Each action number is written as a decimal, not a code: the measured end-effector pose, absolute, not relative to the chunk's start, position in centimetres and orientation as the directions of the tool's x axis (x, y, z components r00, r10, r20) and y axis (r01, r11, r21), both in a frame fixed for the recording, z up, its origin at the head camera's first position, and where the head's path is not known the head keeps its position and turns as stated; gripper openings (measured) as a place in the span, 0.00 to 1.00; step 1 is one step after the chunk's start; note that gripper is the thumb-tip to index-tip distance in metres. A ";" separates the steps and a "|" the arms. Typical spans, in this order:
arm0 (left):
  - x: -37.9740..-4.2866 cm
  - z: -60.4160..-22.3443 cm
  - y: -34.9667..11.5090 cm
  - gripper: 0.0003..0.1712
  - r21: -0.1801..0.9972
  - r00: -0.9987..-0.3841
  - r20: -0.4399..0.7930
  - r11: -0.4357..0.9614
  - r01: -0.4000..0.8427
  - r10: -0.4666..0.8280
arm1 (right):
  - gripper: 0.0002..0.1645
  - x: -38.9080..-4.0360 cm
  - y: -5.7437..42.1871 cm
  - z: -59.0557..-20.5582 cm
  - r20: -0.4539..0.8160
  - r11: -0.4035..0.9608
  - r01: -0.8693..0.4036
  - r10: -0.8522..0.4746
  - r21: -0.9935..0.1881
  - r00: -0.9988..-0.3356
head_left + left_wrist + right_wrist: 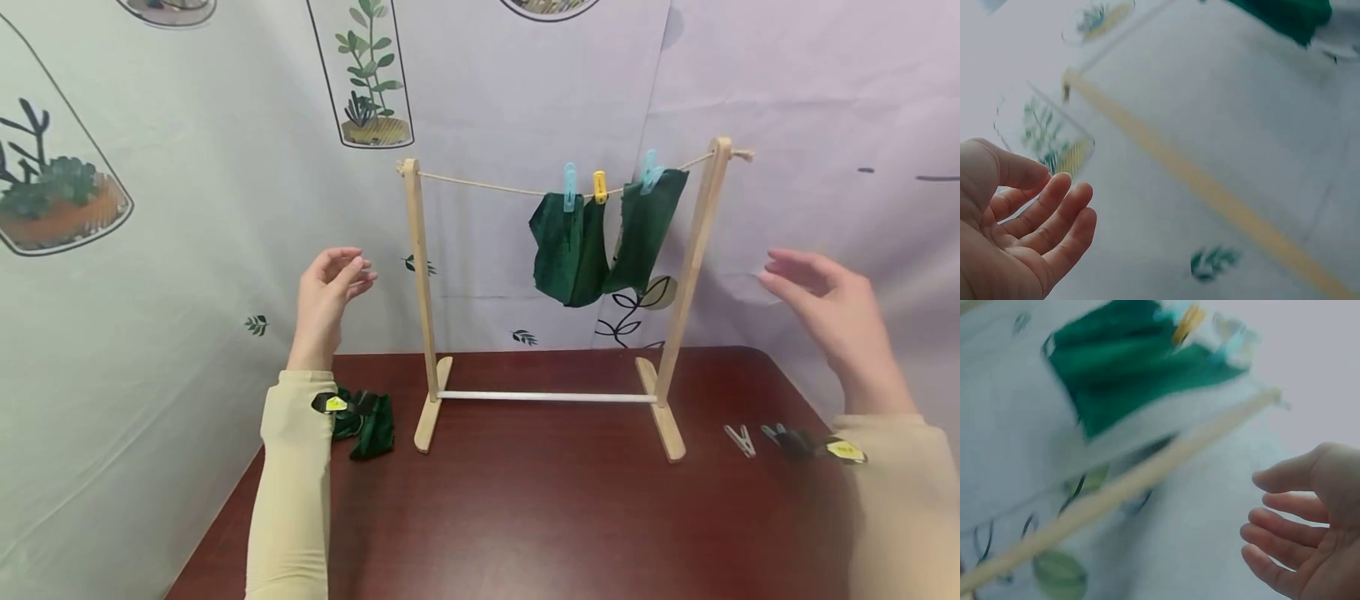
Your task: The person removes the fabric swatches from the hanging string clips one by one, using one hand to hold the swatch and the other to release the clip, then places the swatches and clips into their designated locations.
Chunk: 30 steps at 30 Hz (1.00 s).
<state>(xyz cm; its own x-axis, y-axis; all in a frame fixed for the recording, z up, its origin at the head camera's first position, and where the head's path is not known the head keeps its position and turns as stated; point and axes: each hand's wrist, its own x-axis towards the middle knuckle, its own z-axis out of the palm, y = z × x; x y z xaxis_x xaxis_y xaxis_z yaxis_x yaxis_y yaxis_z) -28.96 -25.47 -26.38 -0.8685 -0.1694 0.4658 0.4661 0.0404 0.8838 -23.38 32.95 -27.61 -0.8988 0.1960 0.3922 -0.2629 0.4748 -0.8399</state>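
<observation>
Both hands are raised in the air with loosely bent fingers. My left hand [326,304] is left of the wooden drying rack [422,275]; in the left wrist view that hand [1029,219] holds nothing. Beyond the rack's right post is my right hand [836,321], and the right wrist view shows it [1304,519] touching nothing. Dark green cloth pieces hang from the rack's cord [480,184]: a folded one [558,250] and a narrower one [651,229]. A blue clothespin [570,187], a yellow clothespin [600,188] and another blue clothespin [649,173] clip them.
More green cloth [375,429] lies on the dark red table [510,500], partly behind the left forearm. A pale clothespin [741,441] and a bluish one [771,433] lie near the right sleeve. The rack's feet and white crossbar [547,397] stand toward the table's back, before a printed curtain.
</observation>
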 end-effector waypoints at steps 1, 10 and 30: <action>-28.8 -26.0 -25.0 0.12 0.877 -0.864 0.477 0.027 0.480 -0.157 | 0.28 -23.2 32.4 -26.9 0.400 0.454 -0.279 0.196 -0.846 -0.895; -29.3 -24.9 -19.3 0.14 0.855 -0.855 0.518 0.019 0.519 0.030 | 0.25 -23.1 27.1 -21.9 0.525 0.327 -0.458 0.158 -0.827 -0.836; -31.8 -25.5 -8.9 0.19 0.863 -0.862 0.439 0.148 0.483 0.254 | 0.27 -26.5 17.7 -14.6 0.527 0.422 -0.533 -0.143 -0.733 -0.838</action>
